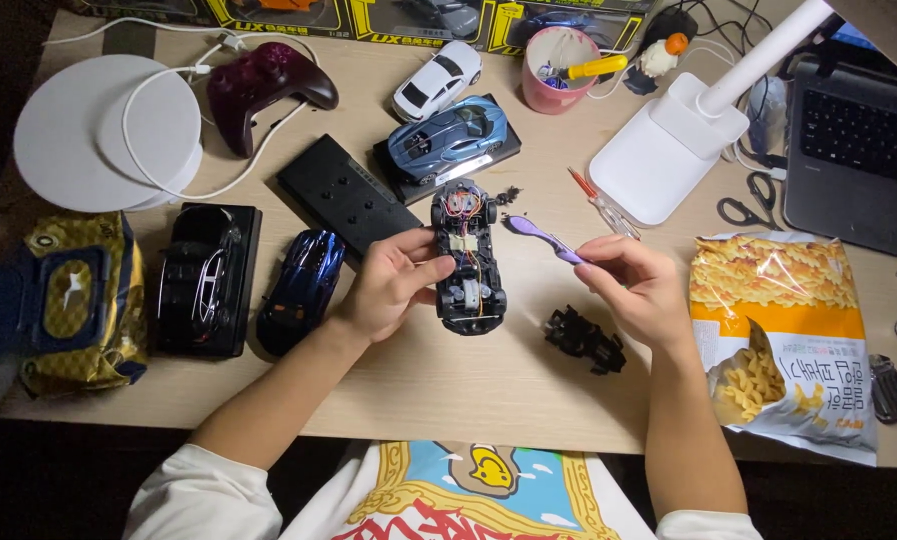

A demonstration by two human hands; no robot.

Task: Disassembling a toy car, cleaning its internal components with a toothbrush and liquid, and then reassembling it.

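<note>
Left hand (394,285): fingers (431,268) closed on the left flank of the open model-car chassis (469,258), thumb and fingertips touching its side. Chassis lies lengthwise on the desk (449,375), body shell off, wiring and a small tan part exposed along its middle.

Right hand (637,290): fingers (591,268) pinched on the near end of a purple tool (541,234). The tool's free tip points toward the chassis and sits just right of its far end; contact with the chassis cannot be told.

Loose black parts: one larger piece (587,340) on the desk right of the chassis, below the right hand; a few small bits (510,194) just right of the chassis's far end.

Model cars, besides the chassis: four. One dark blue (302,288), just left of the left hand. One black, on a black base (207,280), further left. One grey-blue, on a black base (451,142), just beyond the chassis. One white (437,80), beyond that one.

One spare flat black base (347,195), far-left of the chassis, with holes in its face.

Containers:
- Pink cup (557,68), well beyond the chassis, holding one yellow-handled tool (594,68) and some small blue items.
- Snack bag (789,340), right of the right hand, torn open at its left side.
- Yellow wipes pack (74,300), far left of the chassis, flap lifted.

Other: one dark red game controller (264,88), one white lamp base (667,148), one pair of scissors (754,205), one laptop (859,150), one white round disc (104,130).
</note>
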